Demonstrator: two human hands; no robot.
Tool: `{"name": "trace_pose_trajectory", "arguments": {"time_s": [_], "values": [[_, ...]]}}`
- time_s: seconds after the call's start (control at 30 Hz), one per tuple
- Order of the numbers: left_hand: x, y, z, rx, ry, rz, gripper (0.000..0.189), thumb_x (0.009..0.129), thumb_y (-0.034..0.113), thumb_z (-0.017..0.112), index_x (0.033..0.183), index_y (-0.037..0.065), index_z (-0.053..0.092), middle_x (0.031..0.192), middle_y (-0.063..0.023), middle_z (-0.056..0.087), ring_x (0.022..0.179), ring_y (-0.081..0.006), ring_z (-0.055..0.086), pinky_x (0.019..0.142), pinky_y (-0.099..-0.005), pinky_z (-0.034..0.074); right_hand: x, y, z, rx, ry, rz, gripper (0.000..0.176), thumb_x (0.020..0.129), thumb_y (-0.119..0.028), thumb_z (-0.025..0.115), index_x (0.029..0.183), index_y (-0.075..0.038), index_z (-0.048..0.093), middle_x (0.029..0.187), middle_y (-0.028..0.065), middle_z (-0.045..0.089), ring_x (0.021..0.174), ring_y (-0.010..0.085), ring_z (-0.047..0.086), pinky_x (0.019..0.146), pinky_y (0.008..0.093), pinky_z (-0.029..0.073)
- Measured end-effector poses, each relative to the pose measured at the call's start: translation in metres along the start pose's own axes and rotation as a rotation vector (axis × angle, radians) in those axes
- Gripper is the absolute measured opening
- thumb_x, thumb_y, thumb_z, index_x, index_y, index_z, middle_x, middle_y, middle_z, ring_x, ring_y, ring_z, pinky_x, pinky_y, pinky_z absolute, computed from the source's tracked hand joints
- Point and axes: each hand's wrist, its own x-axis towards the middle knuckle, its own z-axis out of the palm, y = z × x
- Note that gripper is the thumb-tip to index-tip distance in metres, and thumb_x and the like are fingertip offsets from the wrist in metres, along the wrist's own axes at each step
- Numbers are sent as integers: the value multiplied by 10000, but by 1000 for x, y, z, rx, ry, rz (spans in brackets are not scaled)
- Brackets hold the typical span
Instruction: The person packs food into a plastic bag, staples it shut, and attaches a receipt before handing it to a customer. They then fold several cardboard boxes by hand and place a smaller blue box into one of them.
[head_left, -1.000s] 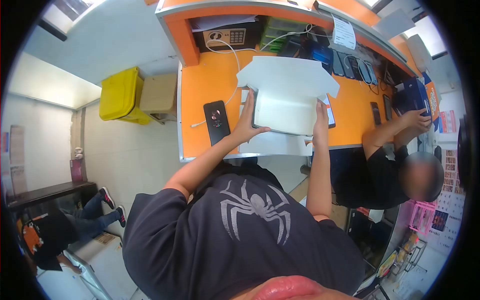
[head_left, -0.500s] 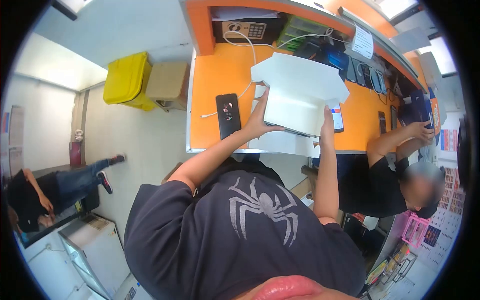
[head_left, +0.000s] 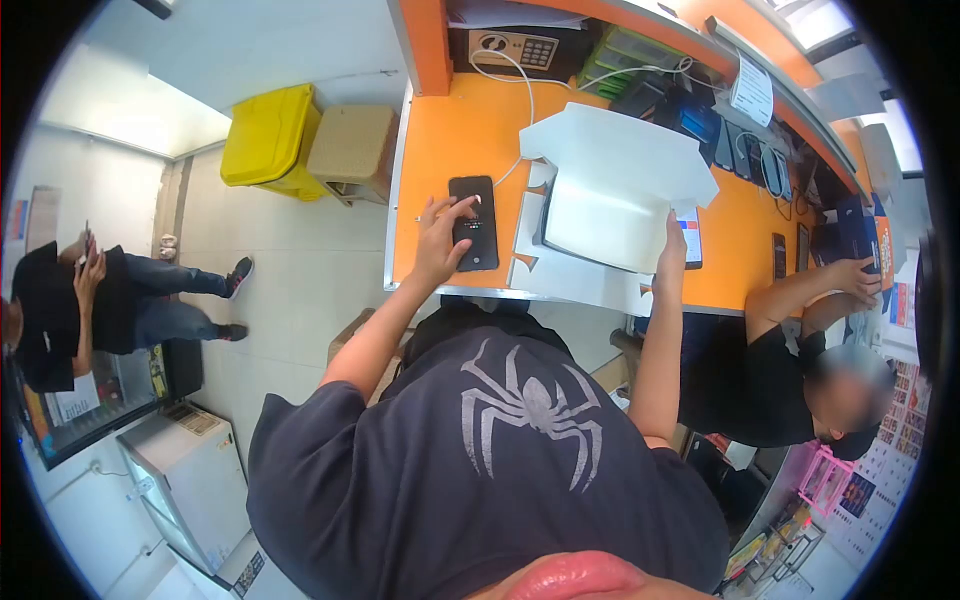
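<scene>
A white cardboard box (head_left: 612, 190) with its flaps open stands on the orange counter (head_left: 450, 140). My right hand (head_left: 672, 250) holds the box's right front edge. My left hand (head_left: 440, 232) has left the box and rests on a black phone (head_left: 473, 222) lying on the counter to the box's left, fingers spread on its screen. A white cable runs from the phone toward the back. A flat white cardboard sheet (head_left: 570, 278) lies under the box at the counter's front edge.
A second phone (head_left: 690, 238) lies right of the box. A small safe (head_left: 510, 47), green trays (head_left: 625, 55) and several phones sit at the back. A person in black sits at right (head_left: 790, 360). Yellow bin (head_left: 268, 140) and brown box (head_left: 352, 150) stand on the floor; another person sits far left.
My left hand let go of the box's left side and moved left onto the black phone. The right hand stays on the box. The seated person at far left shifted.
</scene>
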Motion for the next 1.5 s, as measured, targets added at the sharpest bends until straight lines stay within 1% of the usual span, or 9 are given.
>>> {"name": "trace_pose_trajectory", "arguments": {"time_s": [0.43,0.57,0.7,0.8,0.9,1.03,1.23,1.33,1.5], "values": [[-19,9,-5,102,-131,-73,598,805,419,570,1291,102,428,1102,-62,583,1188,-319,378,1072,-525,154,-5,-4,5,19,38,-33,572,943,-403,401,1257,73,430,1212,180,509,1116,233,481,948,291,352],[7,17,26,-363,-12,-196,580,833,359,582,1278,26,418,1195,-151,505,1155,-320,422,1020,-418,302,-11,-12,7,-63,37,-58,531,953,-382,387,1209,75,465,1162,176,532,1059,228,505,919,297,368],[61,55,59,-363,-37,-392,487,877,266,560,1258,-13,440,1240,-177,441,1114,-292,471,946,-346,378,-7,-4,9,13,18,-87,510,957,-369,377,1176,79,485,1141,176,538,1035,231,512,909,303,373],[89,82,59,-78,-196,-330,472,848,221,594,1229,-27,468,1210,-184,438,1066,-304,487,903,-337,402,-12,-11,10,12,51,-86,515,958,-371,373,1189,78,476,1155,175,532,1052,237,503,914,303,370],[95,78,69,-37,-102,-114,453,820,171,615,1202,-38,492,1135,-192,463,1012,-303,499,876,-340,414,-13,-10,9,60,38,-98,520,958,-376,371,1199,74,468,1162,170,527,1065,238,495,919,304,367],[99,101,52,-219,-214,-295,400,835,141,595,1184,-32,507,1018,-160,519,917,-263,540,816,-311,440,-16,-6,3,125,43,-93,516,958,-377,373,1202,68,468,1148,153,528,1071,223,492,924,301,367],[103,101,56,-717,-116,-344,419,923,250,502,1277,36,434,1151,-127,510,982,-189,531,837,-280,414,-23,-12,-2,393,82,-20,501,950,-370,402,1231,41,451,1174,116,510,1092,196,483,937,292,365],[106,112,51,-936,-173,-503,466,945,274,441,1342,43,361,1261,-112,471,1117,-204,476,940,-301,376,-34,-25,3,446,103,-31,496,956,-358,394,1219,57,464,1184,126,511,1097,200,482,943,298,358],[102,110,62,-963,-129,-582,482,957,290,349,1347,10,307,1352,-159,358,1256,-220,330,1041,-304,241,-21,-6,1,359,29,-123,509,954,-369,381,1245,43,453,1223,140,499,1133,214,462,973,294,326]]}}
